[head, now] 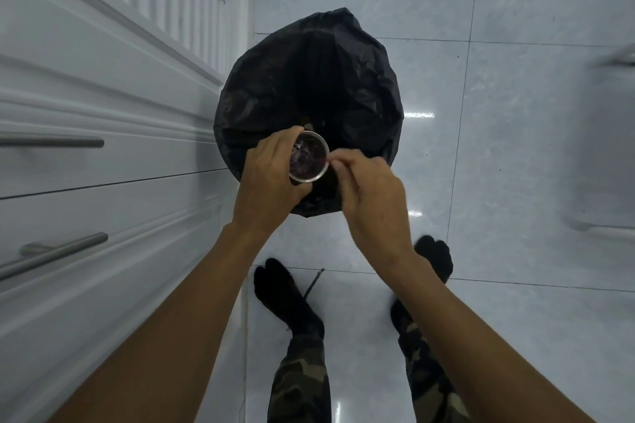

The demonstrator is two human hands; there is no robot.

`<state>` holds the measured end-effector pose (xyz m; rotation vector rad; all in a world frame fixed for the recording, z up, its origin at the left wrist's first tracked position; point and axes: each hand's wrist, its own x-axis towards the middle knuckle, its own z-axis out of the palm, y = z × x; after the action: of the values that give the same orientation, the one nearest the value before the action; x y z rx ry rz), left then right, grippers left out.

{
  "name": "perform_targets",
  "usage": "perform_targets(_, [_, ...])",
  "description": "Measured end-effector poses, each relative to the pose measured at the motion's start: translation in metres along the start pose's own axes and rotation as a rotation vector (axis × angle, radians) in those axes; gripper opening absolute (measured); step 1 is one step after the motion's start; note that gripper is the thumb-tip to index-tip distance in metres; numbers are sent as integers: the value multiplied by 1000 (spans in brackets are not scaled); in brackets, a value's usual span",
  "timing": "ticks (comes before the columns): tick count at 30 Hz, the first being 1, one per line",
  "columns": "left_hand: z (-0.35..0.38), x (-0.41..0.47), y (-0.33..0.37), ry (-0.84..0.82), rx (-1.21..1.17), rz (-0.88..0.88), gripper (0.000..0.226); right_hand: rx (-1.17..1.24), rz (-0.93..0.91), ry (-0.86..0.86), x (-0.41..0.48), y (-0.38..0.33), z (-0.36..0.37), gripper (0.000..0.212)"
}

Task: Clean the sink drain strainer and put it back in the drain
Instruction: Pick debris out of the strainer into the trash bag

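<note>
Looking down from the head view: the strainer (309,157), a round metal cup with a shiny rim, is held over the mouth of a bin (309,106) lined with a black bag. It is tilted so the open side faces up and right; dark purplish residue sits inside.

Left hand (271,178): grip closed round the strainer's body from the left, fingers wrapped under and behind it, thumb at the top edge.

Right hand (367,192): grip pinched, fingertips (335,165) touching the strainer's right rim. Whether they pinch the rim itself or something thin lying against it, can't tell. The rest of that hand is curled shut and covers the bin's near right edge.

Surroundings: white cabinet (103,113) runs along the left, just beside the bin, with two metal bar handles (62,252) on its drawer fronts. Floor (515,148) is glossy pale tile with light glare spots. Feet in black socks (285,295) and camouflage trousers (299,385) stand on the tile below the bin. A thin dark stick-like thing (314,282) lies on the floor between the feet. Blurred white shape at the right edge, unidentifiable.
</note>
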<state>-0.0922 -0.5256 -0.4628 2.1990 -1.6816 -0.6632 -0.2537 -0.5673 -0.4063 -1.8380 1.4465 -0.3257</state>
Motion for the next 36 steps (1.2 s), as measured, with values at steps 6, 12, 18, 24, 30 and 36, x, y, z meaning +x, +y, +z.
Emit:
perform_targets(6, [1,4,1,-11,47,34,79,-22,25,-56,2,2,3,24])
perform_targets(12, [2,8,6,-51,115,42,71,-44,50,-73,13,15,3,24])
perform_targets(18, [3,13,8,-103,77,-4,74,-9,-13,-45,11,21,7,25])
perform_targets(24, [2,15,14,-145,-34,-89,79,-108,-98,68,6,31,8,26])
perform_targets(30, [3,20,20,-158,-223,-195,77,1,-108,115,2,25,12,26])
perform_targets(36, [6,16,19,-186,-286,-216,80,5,-54,175,1,32,8,22])
